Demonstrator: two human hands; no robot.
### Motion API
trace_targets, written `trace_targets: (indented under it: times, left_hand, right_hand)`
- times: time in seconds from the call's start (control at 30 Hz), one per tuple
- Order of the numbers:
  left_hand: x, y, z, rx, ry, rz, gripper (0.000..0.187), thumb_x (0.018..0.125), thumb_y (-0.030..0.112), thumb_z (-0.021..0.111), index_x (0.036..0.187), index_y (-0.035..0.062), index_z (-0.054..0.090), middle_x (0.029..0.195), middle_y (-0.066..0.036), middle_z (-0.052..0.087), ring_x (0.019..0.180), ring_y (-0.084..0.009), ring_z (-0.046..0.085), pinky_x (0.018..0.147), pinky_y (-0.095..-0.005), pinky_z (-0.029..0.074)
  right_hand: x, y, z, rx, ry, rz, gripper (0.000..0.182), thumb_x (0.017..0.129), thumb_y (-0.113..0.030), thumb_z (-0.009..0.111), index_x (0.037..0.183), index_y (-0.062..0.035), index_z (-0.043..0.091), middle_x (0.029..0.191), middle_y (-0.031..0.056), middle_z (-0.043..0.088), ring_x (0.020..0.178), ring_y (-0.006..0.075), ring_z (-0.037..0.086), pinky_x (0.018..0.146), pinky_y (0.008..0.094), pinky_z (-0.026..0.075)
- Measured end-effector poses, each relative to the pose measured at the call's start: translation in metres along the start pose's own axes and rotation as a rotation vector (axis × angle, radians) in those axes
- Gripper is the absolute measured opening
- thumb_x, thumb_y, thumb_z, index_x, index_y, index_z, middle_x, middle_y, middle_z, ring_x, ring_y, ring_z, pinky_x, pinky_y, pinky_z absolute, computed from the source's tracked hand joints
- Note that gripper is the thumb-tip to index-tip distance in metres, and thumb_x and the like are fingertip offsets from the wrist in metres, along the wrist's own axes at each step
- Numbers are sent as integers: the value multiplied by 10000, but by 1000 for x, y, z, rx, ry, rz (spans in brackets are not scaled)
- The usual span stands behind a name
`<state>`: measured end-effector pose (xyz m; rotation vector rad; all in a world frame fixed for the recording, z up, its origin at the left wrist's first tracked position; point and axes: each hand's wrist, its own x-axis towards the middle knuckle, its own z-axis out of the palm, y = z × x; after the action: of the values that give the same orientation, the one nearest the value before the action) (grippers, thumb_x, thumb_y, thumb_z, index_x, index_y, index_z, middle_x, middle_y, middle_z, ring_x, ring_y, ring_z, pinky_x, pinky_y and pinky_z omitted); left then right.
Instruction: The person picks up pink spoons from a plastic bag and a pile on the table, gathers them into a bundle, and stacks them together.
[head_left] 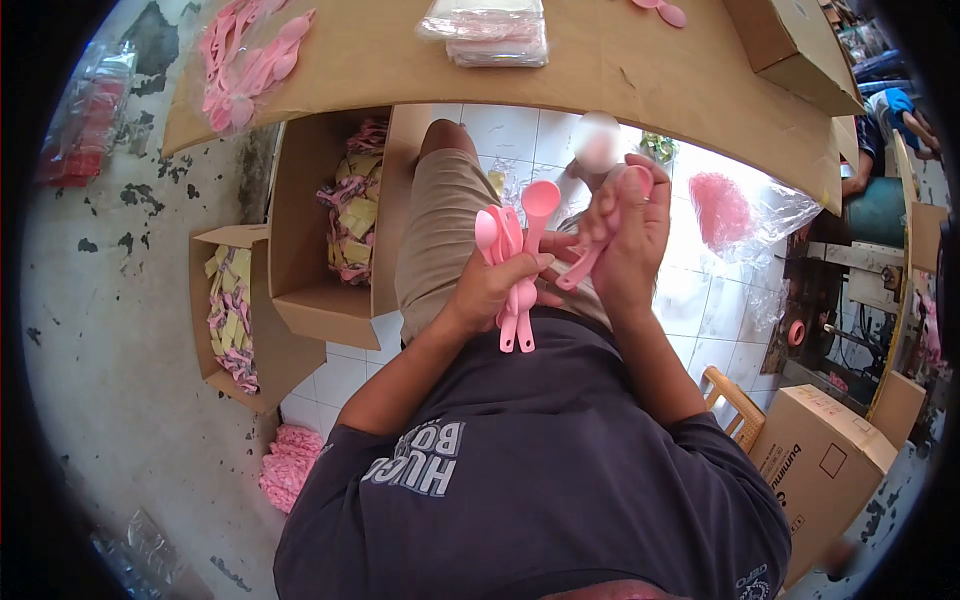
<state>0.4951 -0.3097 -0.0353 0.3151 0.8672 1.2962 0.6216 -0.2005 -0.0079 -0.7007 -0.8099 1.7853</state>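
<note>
Above my lap, my left hand (490, 287) is closed round a bunch of several pink spoons (541, 200), their bowls pointing up and some handles hanging below. To the right of it, my right hand (625, 240) is raised, its fingers wrapped round another pink spoon (577, 272), whose handle points down toward the bunch. My palm and fingers cover part of that spoon. More pink spoons (270, 60) lie in clear plastic at the table's left.
Ahead is a cardboard-covered table (370, 60) with a stack of clear bags (495, 35). Open boxes (325, 318) of wrapped items stand at the left. A clear bag of pink items (722, 210) is at the right, above a closed carton (815, 470). People are partly visible beyond.
</note>
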Motion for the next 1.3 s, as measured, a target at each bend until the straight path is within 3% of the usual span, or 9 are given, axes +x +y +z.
trace_targets:
  times: [0.1,0.17,0.23,0.27,0.37,0.73,0.9,1.07,1.3]
  left_hand:
    - [-2,7,-1,77,-42,-34,379,984,135,594,1296,-78,605,1049,-147,700,817,-198,727,697,-296,632]
    - [-3,6,-4,79,-43,-51,315,979,142,604,1217,-58,652,884,-89,673,719,-156,697,630,-280,609]
    - [-1,5,-3,93,-36,-52,296,975,143,609,1199,-45,660,849,-75,653,686,-151,683,606,-279,598]
    - [-1,4,-3,104,-27,-51,278,972,144,614,1180,-32,667,815,-60,634,652,-146,670,581,-278,587]
    - [1,-2,-5,103,-26,-68,231,968,149,630,1135,-8,656,812,-58,631,639,-151,667,559,-282,574]
    - [5,-13,-5,238,-2,-47,248,990,168,674,1163,24,570,859,-51,640,670,-143,672,567,-288,581]
    - [2,-1,0,214,-79,-30,368,1001,229,701,1255,27,528,924,-49,649,731,-118,668,604,-275,588]
    - [1,-2,-1,-22,-159,77,464,1019,247,648,1369,-7,479,1047,-95,622,783,-131,669,628,-240,578]
    - [3,-8,-9,-282,-276,81,537,1022,298,589,1423,-32,452,1143,-160,619,892,-217,691,720,-309,610]
  right_hand:
    - [17,-13,-19,-129,-187,37,220,1067,-132,572,1253,-79,468,854,25,529,580,72,464,473,252,413]
    - [18,-19,-22,-110,-184,170,238,1005,-89,660,1196,-57,520,892,21,557,659,70,517,558,238,454]
    - [17,-15,-14,-653,-260,-22,278,942,-93,743,1151,-34,571,957,25,605,821,79,593,725,241,511]
    - [17,-11,-11,-548,-371,-61,387,884,-118,813,1195,-18,604,1058,50,655,1007,102,624,894,265,512]
    - [12,-10,-1,-568,-470,56,502,871,-146,834,1286,-10,586,1125,71,673,1054,117,633,920,280,518]
    - [13,-6,-15,-772,-600,23,501,855,-164,851,1271,-44,599,1033,30,671,975,91,628,854,260,512]
    - [11,-14,-13,-433,-407,277,400,929,-96,742,1277,-38,553,929,27,644,861,70,638,727,237,512]
    - [21,-12,-25,-198,-196,250,372,974,-120,587,1320,-15,501,841,42,597,628,81,545,543,215,462]
    - [22,-11,-38,149,-231,392,491,971,-216,614,1376,16,460,783,34,510,712,139,545,578,251,494]
